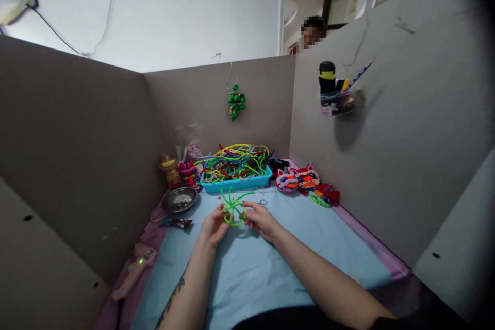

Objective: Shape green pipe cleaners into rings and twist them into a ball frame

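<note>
Between my two hands, above the blue cloth point(266, 263), is a bright green pipe-cleaner piece point(234, 207): a round ring with several strands crossing it and free ends sticking up and to the right. My left hand point(215, 226) pinches its left side with thumb and fingers. On the opposite side, my right hand point(261, 220) has its fingers closed on the right edge, the index finger lying along the ring. Just behind the right hand, a small pair of scissors point(263, 202) seems to lie on the cloth; only its loops show.
A blue tray point(235, 184) heaped with coloured pipe cleaners point(235, 162) stands at the back. Left are a metal bowl point(180, 200) with small white bits and a pink glue gun point(135, 270). Fuzzy colourful figures point(286, 180) sit right. Grey partitions point(386, 113) enclose the table. A person point(312, 31) is beyond.
</note>
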A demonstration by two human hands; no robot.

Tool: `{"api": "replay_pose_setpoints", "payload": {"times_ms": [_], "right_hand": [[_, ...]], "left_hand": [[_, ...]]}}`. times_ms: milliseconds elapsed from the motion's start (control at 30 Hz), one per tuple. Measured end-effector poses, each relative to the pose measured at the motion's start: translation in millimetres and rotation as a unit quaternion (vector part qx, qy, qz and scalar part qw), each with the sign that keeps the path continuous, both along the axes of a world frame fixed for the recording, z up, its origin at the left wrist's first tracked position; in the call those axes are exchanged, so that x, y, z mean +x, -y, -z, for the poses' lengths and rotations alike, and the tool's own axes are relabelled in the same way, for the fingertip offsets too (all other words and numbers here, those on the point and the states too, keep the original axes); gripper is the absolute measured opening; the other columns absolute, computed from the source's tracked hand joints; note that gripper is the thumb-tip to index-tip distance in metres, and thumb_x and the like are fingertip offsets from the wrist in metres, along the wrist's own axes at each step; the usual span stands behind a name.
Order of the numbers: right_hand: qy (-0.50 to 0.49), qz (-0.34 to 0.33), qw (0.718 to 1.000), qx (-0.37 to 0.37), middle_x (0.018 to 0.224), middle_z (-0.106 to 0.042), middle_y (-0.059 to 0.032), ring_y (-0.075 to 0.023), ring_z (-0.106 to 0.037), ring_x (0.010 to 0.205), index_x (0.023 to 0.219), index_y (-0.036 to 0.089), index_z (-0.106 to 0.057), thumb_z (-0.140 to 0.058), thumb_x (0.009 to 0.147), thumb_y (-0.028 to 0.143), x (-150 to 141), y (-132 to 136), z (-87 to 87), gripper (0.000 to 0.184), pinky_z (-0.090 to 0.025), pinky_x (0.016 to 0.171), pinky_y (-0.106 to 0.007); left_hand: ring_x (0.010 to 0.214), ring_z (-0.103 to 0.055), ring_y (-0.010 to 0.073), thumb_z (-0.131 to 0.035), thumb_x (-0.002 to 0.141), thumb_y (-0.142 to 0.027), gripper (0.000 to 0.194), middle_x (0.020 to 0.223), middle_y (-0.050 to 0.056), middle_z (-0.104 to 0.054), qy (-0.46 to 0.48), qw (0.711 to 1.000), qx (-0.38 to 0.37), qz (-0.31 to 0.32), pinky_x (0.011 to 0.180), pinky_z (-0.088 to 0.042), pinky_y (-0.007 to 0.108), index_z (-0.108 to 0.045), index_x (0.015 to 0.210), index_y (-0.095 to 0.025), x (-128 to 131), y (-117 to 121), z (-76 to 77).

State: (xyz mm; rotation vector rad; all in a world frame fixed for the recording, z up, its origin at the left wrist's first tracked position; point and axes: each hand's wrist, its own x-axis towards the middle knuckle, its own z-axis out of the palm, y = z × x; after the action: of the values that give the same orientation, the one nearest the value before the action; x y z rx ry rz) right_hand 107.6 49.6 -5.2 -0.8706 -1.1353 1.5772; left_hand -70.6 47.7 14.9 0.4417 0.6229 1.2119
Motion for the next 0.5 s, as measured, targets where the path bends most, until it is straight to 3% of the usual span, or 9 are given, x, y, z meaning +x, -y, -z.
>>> {"api": "replay_pose_setpoints", "payload": {"times_ms": [133, 333, 433, 500], "right_hand": [[0.030, 0.016, 0.999, 0.018, 0.056, -0.056, 0.0060, -0.0072, -0.046, 0.041, 0.090, 0.018, -0.052, -0.063, 0.060, 0.028, 0.6, 0.4, -3.6, 0.034, -0.028, 0.040, -0.018], [0.092, 0.026, 0.994, 0.048, 0.049, -0.051, 0.0076, -0.0065, -0.040, 0.038, 0.081, 0.017, -0.053, -0.057, 0.061, 0.025, 3.9, -3.3, 1.3, 0.022, -0.026, 0.039, -0.019], [0.119, 0.048, 0.988, 0.081, 0.058, -0.055, 0.0041, -0.0091, -0.046, 0.046, 0.086, 0.017, -0.055, -0.056, 0.064, 0.026, 5.0, -4.1, 3.4, 0.024, -0.034, 0.045, -0.021], [0.135, 0.096, 0.977, 0.132, 0.077, -0.061, -0.0011, -0.0129, -0.054, 0.062, 0.092, 0.018, -0.056, -0.055, 0.066, 0.025, 6.8, -3.2, 1.4, 0.027, -0.041, 0.056, -0.025]], "left_hand": [[0.060, -0.059, 0.0099, -0.055, 0.072, -0.003, 0.021, 0.073, 0.002, -0.062, -0.060, 0.997, 0.019, 0.046, 0.059, -0.050, 0.022, -0.058, 0.089, -0.014, 5.8, 5.0, -0.4], [0.056, -0.056, 0.0084, -0.061, 0.073, -0.011, 0.009, 0.066, 0.002, -0.059, -0.106, 0.992, 0.040, 0.050, 0.056, -0.048, 0.020, -0.059, 0.082, -0.012, 5.5, 5.9, 0.3], [0.054, -0.056, 0.0074, -0.062, 0.071, -0.008, 0.011, 0.066, 0.001, -0.059, -0.124, 0.991, 0.038, 0.025, 0.054, -0.047, 0.018, -0.058, 0.081, -0.012, 5.0, 4.7, 2.3], [0.055, -0.057, 0.0077, -0.063, 0.071, -0.008, 0.013, 0.067, 0.002, -0.061, -0.139, 0.990, 0.034, -0.005, 0.053, -0.046, 0.017, -0.058, 0.082, -0.012, 5.6, 4.3, 3.0]]}}
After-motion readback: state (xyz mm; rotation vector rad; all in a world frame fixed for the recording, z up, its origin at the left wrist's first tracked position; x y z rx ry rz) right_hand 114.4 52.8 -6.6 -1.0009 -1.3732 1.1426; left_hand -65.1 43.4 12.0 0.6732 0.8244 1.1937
